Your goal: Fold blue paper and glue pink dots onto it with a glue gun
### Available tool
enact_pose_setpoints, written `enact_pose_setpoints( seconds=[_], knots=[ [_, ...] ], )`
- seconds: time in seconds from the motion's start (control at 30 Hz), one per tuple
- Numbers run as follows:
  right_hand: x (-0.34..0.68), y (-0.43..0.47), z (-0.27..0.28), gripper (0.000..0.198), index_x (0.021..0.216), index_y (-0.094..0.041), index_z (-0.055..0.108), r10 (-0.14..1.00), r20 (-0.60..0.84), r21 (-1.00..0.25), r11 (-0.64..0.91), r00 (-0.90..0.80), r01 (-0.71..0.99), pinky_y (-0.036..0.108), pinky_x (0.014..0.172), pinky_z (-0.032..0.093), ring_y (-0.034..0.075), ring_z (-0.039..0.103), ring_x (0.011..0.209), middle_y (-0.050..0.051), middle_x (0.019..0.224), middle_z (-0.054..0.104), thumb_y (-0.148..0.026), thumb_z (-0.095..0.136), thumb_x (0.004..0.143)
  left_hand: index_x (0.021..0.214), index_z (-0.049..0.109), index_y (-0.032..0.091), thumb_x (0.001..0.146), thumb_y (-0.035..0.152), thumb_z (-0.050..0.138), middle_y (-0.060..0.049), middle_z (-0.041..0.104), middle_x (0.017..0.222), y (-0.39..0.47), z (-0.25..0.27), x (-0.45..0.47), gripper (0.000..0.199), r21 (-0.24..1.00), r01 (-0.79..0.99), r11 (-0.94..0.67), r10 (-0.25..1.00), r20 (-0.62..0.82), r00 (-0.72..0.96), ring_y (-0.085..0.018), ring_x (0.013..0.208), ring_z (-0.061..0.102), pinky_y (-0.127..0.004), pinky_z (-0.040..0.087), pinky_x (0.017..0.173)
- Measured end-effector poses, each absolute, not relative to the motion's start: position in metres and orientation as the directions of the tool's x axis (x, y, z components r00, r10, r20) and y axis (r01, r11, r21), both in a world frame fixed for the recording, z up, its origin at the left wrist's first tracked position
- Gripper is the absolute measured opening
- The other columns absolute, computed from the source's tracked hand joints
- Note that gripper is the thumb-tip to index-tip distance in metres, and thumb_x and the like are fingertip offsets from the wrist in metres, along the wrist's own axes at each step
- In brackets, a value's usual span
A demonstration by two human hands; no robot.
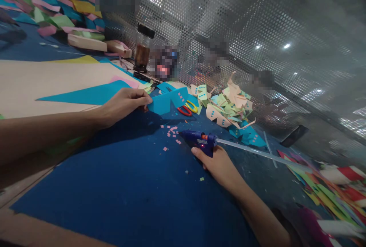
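My left hand pinches the left end of a cut blue paper piece, which has small pink squares on its right part. In my right hand is a dark blue hot glue gun, its nozzle pointing left. A long clear glue stick sticks out of its back, and a small red light glows on its side. Just beyond the nozzle, small pink paper squares lie scattered on the blue sheet. Scissors with red and yellow handles rest partly behind the blue piece.
Cut paper shapes with small squares are heaped at the back right. A jar with a dark lid stands before the perforated metal panel. A phone and coloured paper strips lie right; folded paper pieces fill the upper left.
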State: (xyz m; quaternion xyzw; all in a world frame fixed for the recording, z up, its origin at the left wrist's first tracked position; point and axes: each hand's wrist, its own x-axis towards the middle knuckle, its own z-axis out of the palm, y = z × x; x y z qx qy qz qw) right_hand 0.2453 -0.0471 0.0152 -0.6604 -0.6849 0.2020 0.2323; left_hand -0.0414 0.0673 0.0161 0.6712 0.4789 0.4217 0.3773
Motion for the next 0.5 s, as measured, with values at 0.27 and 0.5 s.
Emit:
enact_pose_setpoints(
  seconds=[0.27, 0.5],
  knots=[
    [0.2463, -0.0486, 0.0151, 0.031, 0.072, -0.021, 0.065, 0.999, 0.041, -0.617, 0.016, 0.012, 0.787, 0.03, 0.054, 0.042, 0.018, 0.056, 0.053, -0.001, 0.051, 0.056, -0.048, 0.059, 0.087, 0.071, 0.065, 0.018, 0.084, 0.037, 0.062, 0.0, 0.064, 0.069, 0.0681, 0.0154, -0.0411, 0.022, 0.907, 0.325, -0.266, 0.958, 0.211, 0.196, -0.016, 0.074, 0.058, -0.029, 0.04, 0.077],
    [0.2422, -0.056, 0.0192, 0.038, 0.072, -0.021, 0.058, 0.998, -0.009, -0.668, -0.049, 0.058, 0.743, 0.028, 0.053, 0.04, 0.017, 0.054, 0.052, -0.002, 0.053, 0.053, -0.056, 0.058, 0.086, 0.068, 0.063, 0.02, 0.082, 0.041, 0.06, 0.001, 0.065, 0.067, 0.0709, 0.0133, -0.0412, 0.025, 0.885, 0.356, -0.3, 0.948, 0.234, 0.218, -0.017, 0.074, 0.059, -0.028, 0.041, 0.074]
  ],
)
